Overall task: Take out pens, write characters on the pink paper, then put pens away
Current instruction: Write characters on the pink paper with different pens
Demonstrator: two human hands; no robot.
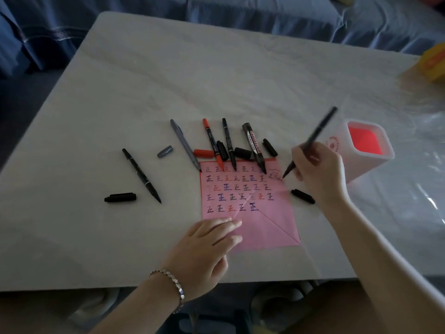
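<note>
A pink paper (265, 225) lies on the white table, covered with rows of written characters. My right hand (317, 174) grips a dark pen (315, 133), whose tip touches the paper's upper right corner beside a scribble. My left hand (204, 251) presses its straight fingers on the paper's lower left part. Along the paper's top edge lie several uncapped pens: a grey pen (184, 143), a red pen (212, 143), a thin black pen (228, 145) and a thick whiteboard marker (254, 145). Another black pen (140, 174) lies to the left.
A white pen holder (356, 169) with a red inside stands right of my right hand. Loose caps lie about: a black cap (120, 197) at left, a grey cap (165, 151), a red cap (203, 153), a black cap (303, 196) under my right wrist. A yellow object (433, 63) sits far right.
</note>
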